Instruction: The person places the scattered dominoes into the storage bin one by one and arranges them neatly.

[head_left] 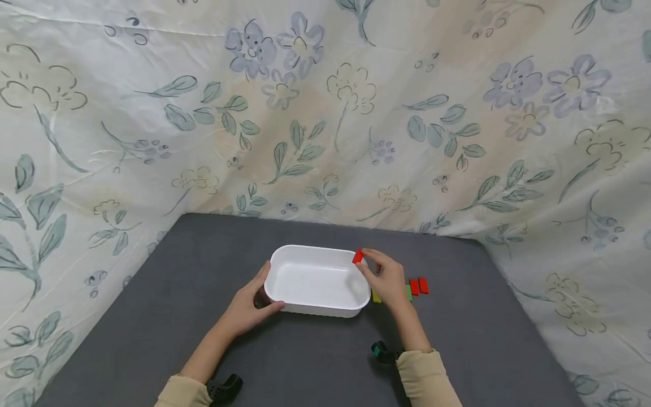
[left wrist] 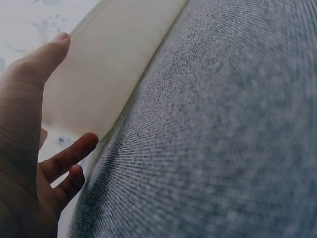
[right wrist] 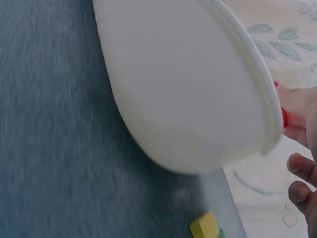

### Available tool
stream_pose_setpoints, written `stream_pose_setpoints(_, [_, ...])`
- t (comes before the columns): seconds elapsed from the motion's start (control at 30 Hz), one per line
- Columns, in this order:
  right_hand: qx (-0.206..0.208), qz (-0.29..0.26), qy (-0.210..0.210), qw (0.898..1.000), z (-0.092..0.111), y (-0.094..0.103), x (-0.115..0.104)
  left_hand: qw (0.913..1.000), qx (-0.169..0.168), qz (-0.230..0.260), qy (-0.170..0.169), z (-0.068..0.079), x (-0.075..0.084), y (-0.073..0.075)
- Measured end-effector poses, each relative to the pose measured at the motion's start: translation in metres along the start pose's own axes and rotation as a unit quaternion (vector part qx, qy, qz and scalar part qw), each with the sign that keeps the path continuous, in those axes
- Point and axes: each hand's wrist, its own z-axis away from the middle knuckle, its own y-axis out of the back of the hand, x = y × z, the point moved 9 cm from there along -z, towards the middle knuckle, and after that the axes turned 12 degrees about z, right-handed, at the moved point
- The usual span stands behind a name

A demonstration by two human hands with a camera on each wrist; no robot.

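A white rectangular tub (head_left: 310,310) with rounded corners stands on the dark grey table; its inside looks bare. My left hand (head_left: 246,308) holds the tub's left end, thumb along the front wall and fingers around the side. In the left wrist view the thumb (left wrist: 52,53) lies against the tub's pale wall (left wrist: 106,64). My right hand (head_left: 389,280) pinches a small flat red block (head_left: 358,256) between thumb and fingertips, over the tub's back right corner. In the right wrist view the tub's rim partly hides this block.
Right of the tub, partly behind the right hand, a yellow block (head_left: 376,297), a green block (head_left: 408,292) and two red blocks, one at the far right (head_left: 424,285), lie on the table (head_left: 305,362). A floral cloth (head_left: 325,113) hangs behind the table.
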Motion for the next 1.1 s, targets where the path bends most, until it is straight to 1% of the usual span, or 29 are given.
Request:
stream_pose_setpoints(0.13, [-0.015,-0.007,0.001,1.0,-0.006,-0.011,-0.01,1.0,-0.002,0.0,0.006,-0.001,-0.001,0.0])
stream_pose_setpoints(0.23, [-0.035,-0.01,0.003,0.999,-0.012,-0.021,-0.019,0.9999,-0.003,0.0,0.011,-0.002,-0.003,0.002])
stream_pose_setpoints(0.43, [-0.073,-0.004,0.013,0.997,-0.018,-0.041,-0.037,0.9999,-0.008,0.0,0.009,-0.007,-0.005,0.002])
stream_pose_setpoints(0.53, [-0.088,0.001,0.025,0.996,-0.021,-0.05,-0.047,0.9999,-0.01,0.003,0.005,-0.009,-0.006,0.003])
stream_pose_setpoints(0.7, [-0.115,0.009,0.043,0.992,-0.025,-0.063,-0.065,0.9999,-0.01,0.01,0.009,-0.008,-0.006,0.005])
stream_pose_setpoints(0.87, [-0.141,0.009,0.05,0.989,-0.032,-0.075,-0.079,0.9997,-0.012,0.012,0.016,-0.006,-0.007,0.005])
stream_pose_setpoints(0.97, [-0.159,0.011,0.06,0.985,-0.036,-0.083,-0.089,0.9997,-0.015,0.013,0.016,-0.007,-0.008,0.005])
stream_pose_setpoints(1.1, [-0.178,0.03,0.083,0.98,-0.042,-0.093,-0.101,0.9998,-0.016,0.012,0.009,-0.009,-0.007,0.004])
